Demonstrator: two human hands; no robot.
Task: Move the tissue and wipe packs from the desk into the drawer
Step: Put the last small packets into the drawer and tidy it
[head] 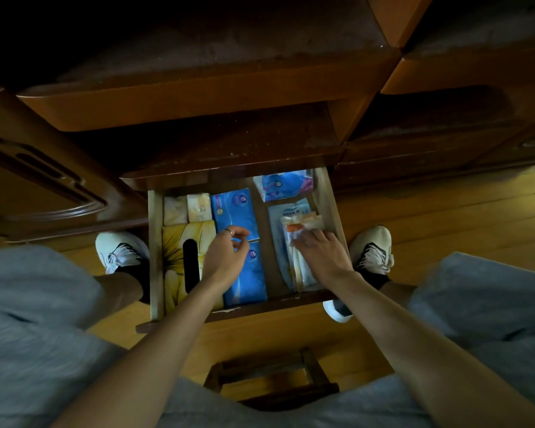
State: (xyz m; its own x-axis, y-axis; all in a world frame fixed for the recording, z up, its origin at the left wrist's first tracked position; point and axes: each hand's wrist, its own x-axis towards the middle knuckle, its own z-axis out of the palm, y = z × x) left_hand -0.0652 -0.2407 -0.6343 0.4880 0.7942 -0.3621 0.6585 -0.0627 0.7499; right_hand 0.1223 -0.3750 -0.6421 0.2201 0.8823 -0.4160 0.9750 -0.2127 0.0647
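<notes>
Head view shows the right hand (320,253) pressing flat on the clear wipe pack (300,242) in the drawer (155,248), left hand (226,253) loosely curled, empty, above the blue tissue packs (238,211); seat pack flush before releasing.

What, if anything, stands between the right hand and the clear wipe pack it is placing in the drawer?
Nothing visible does: the right hand lies flat on the clear wipe pack, already inside the drawer, on top of a pale blue pack.
</notes>
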